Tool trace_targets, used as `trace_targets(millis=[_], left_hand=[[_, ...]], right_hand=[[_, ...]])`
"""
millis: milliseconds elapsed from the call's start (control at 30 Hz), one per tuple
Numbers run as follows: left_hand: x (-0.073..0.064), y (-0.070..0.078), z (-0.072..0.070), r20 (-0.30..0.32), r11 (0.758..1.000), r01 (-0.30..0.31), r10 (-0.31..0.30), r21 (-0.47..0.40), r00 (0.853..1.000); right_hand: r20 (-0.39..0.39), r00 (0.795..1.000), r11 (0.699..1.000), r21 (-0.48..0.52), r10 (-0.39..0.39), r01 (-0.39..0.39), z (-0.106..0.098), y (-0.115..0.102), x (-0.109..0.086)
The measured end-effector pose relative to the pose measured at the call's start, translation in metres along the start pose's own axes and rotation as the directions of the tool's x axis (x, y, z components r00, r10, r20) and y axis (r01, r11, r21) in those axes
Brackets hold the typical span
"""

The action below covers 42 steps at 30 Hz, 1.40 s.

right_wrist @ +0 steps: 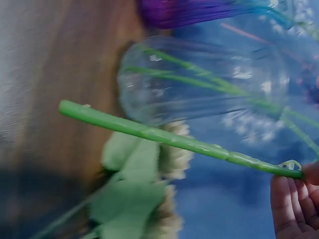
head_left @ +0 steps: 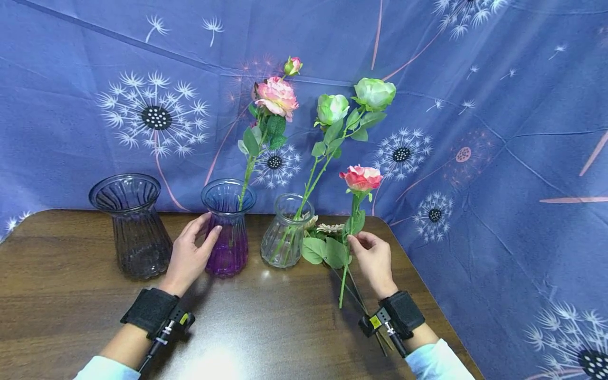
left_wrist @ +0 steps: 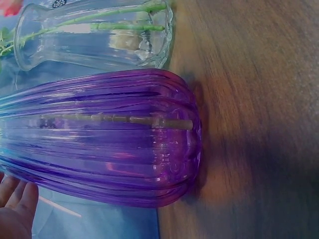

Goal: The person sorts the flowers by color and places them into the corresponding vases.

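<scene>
A red-and-white artificial flower (head_left: 361,178) on a green stem (right_wrist: 159,135) is upright in my right hand (head_left: 375,261), which pinches the stem between thumb and fingers. Its cut end points down, above the table. My left hand (head_left: 190,252) rests at the left side of a blue-and-purple ribbed vase (head_left: 227,248), thumb at the front, fingers by the neck. In that vase stands a pink flower (head_left: 277,97) with a bud; its stem end (left_wrist: 184,124) shows through the purple glass. To the right, a clear vase (head_left: 281,245) holds two light-green flowers (head_left: 375,95).
A dark grey ribbed vase (head_left: 142,237) stands at the left of the wooden table (head_left: 266,327). Cream flowers (head_left: 331,228) with broad leaves (head_left: 314,250) lie behind and under the right hand, stems toward me. A blue dandelion-print cloth (head_left: 499,174) hangs behind and to the right.
</scene>
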<state>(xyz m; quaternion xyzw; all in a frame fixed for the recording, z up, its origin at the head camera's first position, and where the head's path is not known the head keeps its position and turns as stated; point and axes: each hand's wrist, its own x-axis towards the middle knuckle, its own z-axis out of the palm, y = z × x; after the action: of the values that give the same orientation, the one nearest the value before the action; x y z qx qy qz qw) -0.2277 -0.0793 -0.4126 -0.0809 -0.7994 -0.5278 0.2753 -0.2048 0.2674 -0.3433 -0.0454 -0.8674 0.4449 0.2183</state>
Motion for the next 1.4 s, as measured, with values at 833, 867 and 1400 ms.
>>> trace_targets(millis=[833,867,1400], left_hand=[[-0.001,-0.001,0.0,0.008,1.0,0.017,-0.017,0.0,1.0],[-0.001,-0.001,0.0,0.008,1.0,0.018,-0.018,0.0,1.0],[-0.002,0.0,0.0,0.012,1.0,0.028,-0.029,0.003,1.0]], right_hand=[[-0.132,0.924,0.873,0.302,-0.358,0.382,0.015,-0.137,0.039],[-0.13,0.921,0.868,0.308,-0.368,0.39,0.018,-0.139,0.039],[-0.177,0.878,0.8,0.363,-0.444,0.478,0.047,-0.171,0.043]])
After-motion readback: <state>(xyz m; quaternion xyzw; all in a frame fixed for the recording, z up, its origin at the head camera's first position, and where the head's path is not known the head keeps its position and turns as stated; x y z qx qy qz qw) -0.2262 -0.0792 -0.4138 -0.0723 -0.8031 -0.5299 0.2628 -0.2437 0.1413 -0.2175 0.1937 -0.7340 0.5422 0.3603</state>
